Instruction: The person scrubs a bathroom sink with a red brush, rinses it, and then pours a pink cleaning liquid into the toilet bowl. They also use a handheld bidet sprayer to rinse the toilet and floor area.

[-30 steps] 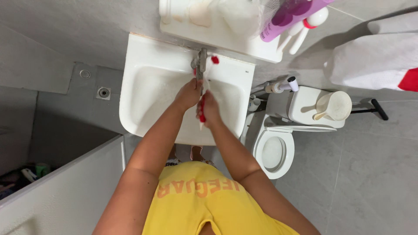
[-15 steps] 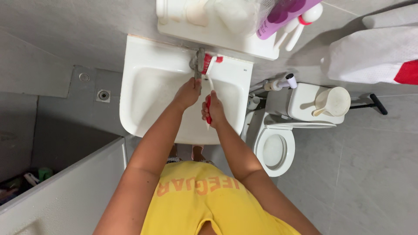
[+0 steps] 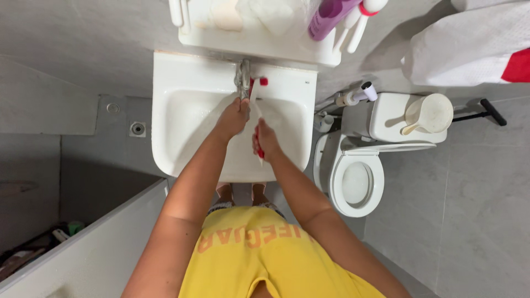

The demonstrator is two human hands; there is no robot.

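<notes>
Toothbrush (image 3: 255, 107), red-and-white, slim, bristle end beside the metal tap (image 3: 243, 77).

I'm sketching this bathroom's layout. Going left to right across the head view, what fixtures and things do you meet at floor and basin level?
Floor drain → white sink → left hand → right hand holding a red-and-white toothbrush → toilet → cream scoop on the tank.

Grey tile floor (image 3: 475, 209), white toilet (image 3: 356, 182) (lid up).
</notes>
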